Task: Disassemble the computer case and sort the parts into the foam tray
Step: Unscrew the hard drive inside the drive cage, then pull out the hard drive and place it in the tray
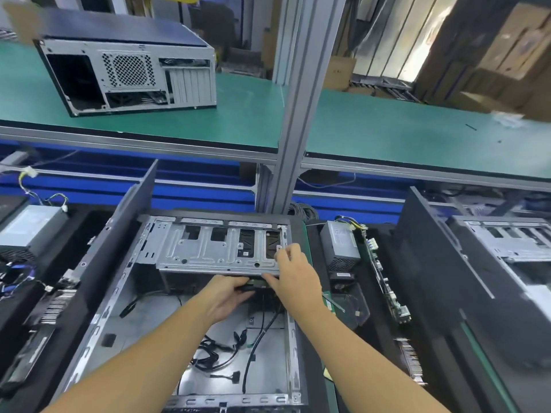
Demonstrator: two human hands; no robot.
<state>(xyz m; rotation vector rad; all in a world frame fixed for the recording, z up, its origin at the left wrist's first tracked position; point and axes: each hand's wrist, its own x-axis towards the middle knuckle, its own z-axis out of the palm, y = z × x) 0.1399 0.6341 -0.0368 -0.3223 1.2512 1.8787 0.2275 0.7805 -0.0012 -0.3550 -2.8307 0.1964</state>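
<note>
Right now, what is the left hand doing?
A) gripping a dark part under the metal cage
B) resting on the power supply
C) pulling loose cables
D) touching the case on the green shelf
A: the left hand curls round a dark part just below the front edge of the metal cage.

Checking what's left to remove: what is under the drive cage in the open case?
Under the drive cage, the left hand grips a dark flat part poking out at its front edge. Black cables lie on the case floor nearer. The cage's plate hides anything deeper.
</note>
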